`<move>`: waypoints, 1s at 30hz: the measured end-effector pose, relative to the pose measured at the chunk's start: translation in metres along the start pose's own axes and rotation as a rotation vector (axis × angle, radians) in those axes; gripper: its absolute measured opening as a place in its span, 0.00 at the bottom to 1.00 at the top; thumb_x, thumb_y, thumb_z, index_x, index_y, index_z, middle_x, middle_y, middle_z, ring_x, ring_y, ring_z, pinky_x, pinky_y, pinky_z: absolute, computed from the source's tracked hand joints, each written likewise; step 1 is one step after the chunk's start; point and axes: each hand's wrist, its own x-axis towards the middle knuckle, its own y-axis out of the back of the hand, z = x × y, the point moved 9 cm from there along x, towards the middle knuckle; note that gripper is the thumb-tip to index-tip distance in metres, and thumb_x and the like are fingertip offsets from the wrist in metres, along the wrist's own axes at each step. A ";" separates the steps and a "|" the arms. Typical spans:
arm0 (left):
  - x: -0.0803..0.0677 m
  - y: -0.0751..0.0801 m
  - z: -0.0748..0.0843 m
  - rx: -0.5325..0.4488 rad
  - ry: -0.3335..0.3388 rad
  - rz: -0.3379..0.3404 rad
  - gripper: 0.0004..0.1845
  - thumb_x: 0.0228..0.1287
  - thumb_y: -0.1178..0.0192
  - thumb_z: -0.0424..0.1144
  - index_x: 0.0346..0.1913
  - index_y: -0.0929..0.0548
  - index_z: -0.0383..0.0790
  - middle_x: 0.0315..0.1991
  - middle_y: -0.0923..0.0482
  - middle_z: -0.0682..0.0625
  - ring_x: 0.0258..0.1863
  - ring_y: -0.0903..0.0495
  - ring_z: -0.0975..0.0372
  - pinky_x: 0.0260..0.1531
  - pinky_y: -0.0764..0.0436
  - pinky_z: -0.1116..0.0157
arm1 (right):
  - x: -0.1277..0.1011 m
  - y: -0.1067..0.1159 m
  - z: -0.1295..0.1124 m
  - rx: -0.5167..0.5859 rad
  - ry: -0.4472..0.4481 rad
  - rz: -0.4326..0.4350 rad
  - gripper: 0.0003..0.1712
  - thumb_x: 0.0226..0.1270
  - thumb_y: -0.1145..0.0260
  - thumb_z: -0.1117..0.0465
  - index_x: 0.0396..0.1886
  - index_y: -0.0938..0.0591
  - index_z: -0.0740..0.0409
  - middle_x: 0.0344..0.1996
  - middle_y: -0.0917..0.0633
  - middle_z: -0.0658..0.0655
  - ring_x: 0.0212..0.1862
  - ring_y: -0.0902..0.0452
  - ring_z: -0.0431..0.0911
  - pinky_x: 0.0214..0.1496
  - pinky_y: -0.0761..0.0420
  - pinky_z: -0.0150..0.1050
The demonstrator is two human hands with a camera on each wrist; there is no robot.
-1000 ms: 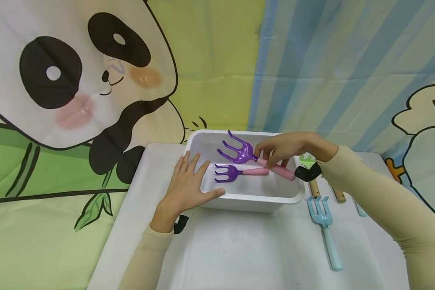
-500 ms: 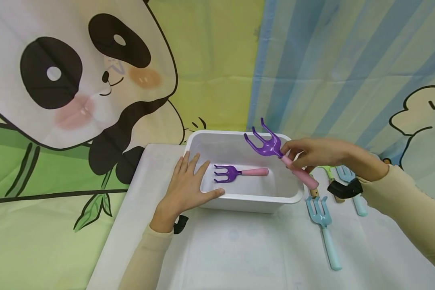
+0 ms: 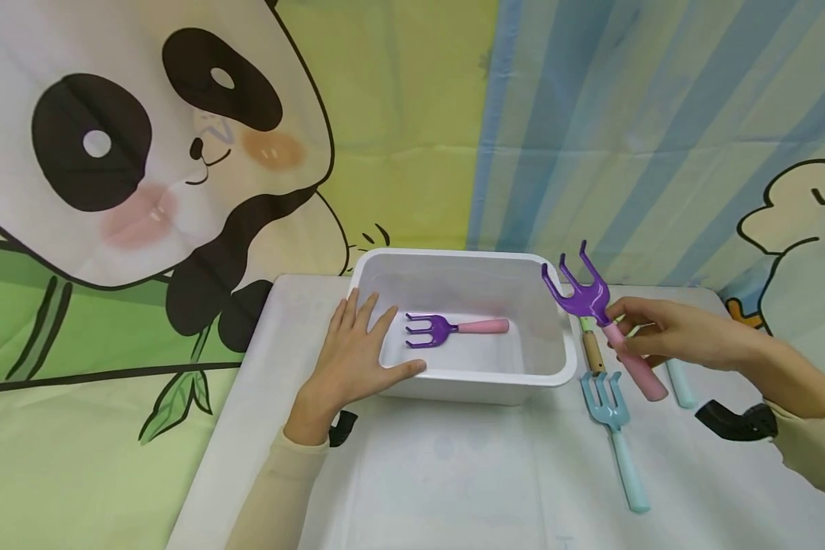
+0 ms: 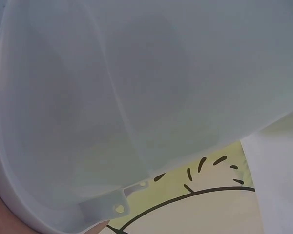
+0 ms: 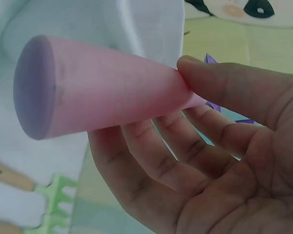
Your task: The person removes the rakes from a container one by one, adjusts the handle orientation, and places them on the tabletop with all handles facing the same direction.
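Right hand [image 3: 667, 336]: held the larger purple rake [image 3: 601, 321] in the air, right of the white tub [image 3: 464, 374] and clear of its rim; fingers [image 5: 185, 161] and thumb pinched the pink handle just behind the purple head
Rake axis: long axis ran on a slant, tines up and toward the far left, blunt pink handle end [image 5: 36, 87] low and toward the near right, so the free end lay on the near side of the fingers
Below the held rake: a wooden-handled tool [image 3: 593, 350], a blue fork [image 3: 615, 428] and another pale blue handle [image 3: 679, 384] lay on the bench [image 3: 454, 473]; held rake touched none of them as far as the head view showed
Left hand [image 3: 354, 359]: lay flat with fingers spread and straight, palm on the near left corner of the tub, thumb along its near rim; it gripped nothing
Left wrist view: filled by the tub's translucent wall [image 4: 146, 97]; fingers not in that view
Inside the tub: one smaller purple rake [image 3: 454, 328] lay flat on the floor, tines left, pink handle right, well apart from both hands
Nearness: right hand alone was near the bench tools; left hand was on the far side of the tub from them
Backdrop: panda curtain [image 3: 144, 153] behind the bench
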 end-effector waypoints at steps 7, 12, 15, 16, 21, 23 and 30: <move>-0.001 0.001 0.001 -0.021 0.000 0.008 0.58 0.52 0.56 0.85 0.75 0.32 0.44 0.77 0.46 0.37 0.77 0.63 0.41 0.73 0.63 0.46 | -0.032 -0.009 0.049 0.092 0.011 0.037 0.23 0.78 0.45 0.67 0.65 0.38 0.74 0.49 0.24 0.66 0.44 0.18 0.49 0.42 0.15 0.43; -0.001 -0.001 0.000 -0.011 0.002 0.005 0.58 0.52 0.58 0.85 0.75 0.32 0.45 0.77 0.47 0.37 0.77 0.63 0.41 0.73 0.63 0.46 | -0.048 -0.024 0.087 0.159 -0.066 0.058 0.23 0.78 0.44 0.65 0.63 0.38 0.74 0.48 0.23 0.64 0.45 0.18 0.49 0.42 0.15 0.46; -0.001 0.000 0.000 -0.009 -0.001 0.013 0.58 0.52 0.58 0.85 0.75 0.32 0.45 0.77 0.46 0.37 0.77 0.62 0.41 0.73 0.63 0.46 | -0.056 -0.032 0.113 0.197 -0.150 0.075 0.25 0.77 0.42 0.63 0.64 0.38 0.74 0.48 0.23 0.65 0.46 0.20 0.53 0.43 0.15 0.49; -0.001 0.000 0.000 -0.014 -0.003 0.016 0.58 0.52 0.58 0.85 0.74 0.32 0.44 0.77 0.46 0.37 0.77 0.62 0.41 0.73 0.62 0.46 | -0.058 -0.035 0.122 0.215 -0.187 0.084 0.27 0.76 0.41 0.63 0.64 0.39 0.74 0.48 0.23 0.65 0.46 0.20 0.55 0.43 0.15 0.50; -0.001 0.000 -0.001 -0.017 0.004 0.014 0.58 0.51 0.58 0.86 0.74 0.32 0.45 0.77 0.46 0.37 0.77 0.63 0.42 0.73 0.63 0.46 | -0.068 -0.051 0.168 0.297 -0.315 0.102 0.32 0.74 0.38 0.60 0.65 0.40 0.75 0.49 0.25 0.67 0.47 0.22 0.57 0.46 0.16 0.55; -0.001 0.000 -0.001 -0.014 0.006 0.009 0.58 0.51 0.59 0.86 0.74 0.32 0.45 0.77 0.46 0.38 0.78 0.63 0.42 0.73 0.63 0.46 | -0.071 -0.059 0.184 0.328 -0.340 0.092 0.32 0.75 0.38 0.60 0.65 0.41 0.76 0.48 0.25 0.66 0.45 0.22 0.55 0.46 0.16 0.56; -0.001 0.000 0.000 -0.019 0.005 0.020 0.59 0.51 0.59 0.86 0.74 0.32 0.45 0.77 0.46 0.38 0.78 0.62 0.42 0.73 0.63 0.46 | -0.081 -0.083 0.229 0.405 -0.446 0.079 0.31 0.75 0.39 0.59 0.64 0.40 0.77 0.44 0.24 0.61 0.43 0.24 0.52 0.46 0.16 0.54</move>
